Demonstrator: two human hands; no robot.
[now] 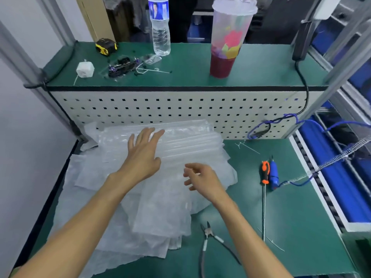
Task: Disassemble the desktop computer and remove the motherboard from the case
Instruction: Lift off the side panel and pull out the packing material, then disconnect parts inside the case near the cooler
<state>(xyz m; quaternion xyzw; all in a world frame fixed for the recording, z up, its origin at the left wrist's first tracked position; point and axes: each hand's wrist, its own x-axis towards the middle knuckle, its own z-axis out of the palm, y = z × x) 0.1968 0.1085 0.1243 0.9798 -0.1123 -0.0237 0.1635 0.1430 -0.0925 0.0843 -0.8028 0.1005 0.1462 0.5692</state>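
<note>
No computer case or motherboard shows in this view. A pile of clear air-cushion wrap point(186, 137) and white foam sheets point(112, 233) covers the left and middle of the green bench mat point(291, 227). My left hand point(143, 155) lies flat on the air-cushion wrap with its fingers spread. My right hand point(202, 179) hovers just above the wrap's near right part, fingers loosely curled and holding nothing. An orange-handled screwdriver point(265, 189) lies on the mat to the right, next to a blue electric screwdriver point(273, 173). Side cutters point(208, 235) lie near my right forearm.
A pegboard point(180, 109) rises behind the pile. The shelf above carries a water bottle point(160, 27), a drink cup point(228, 41), a yellow tape measure point(106, 46), a white adapter point(85, 69) and small black parts point(122, 67). Blue bins point(339, 177) stand at right.
</note>
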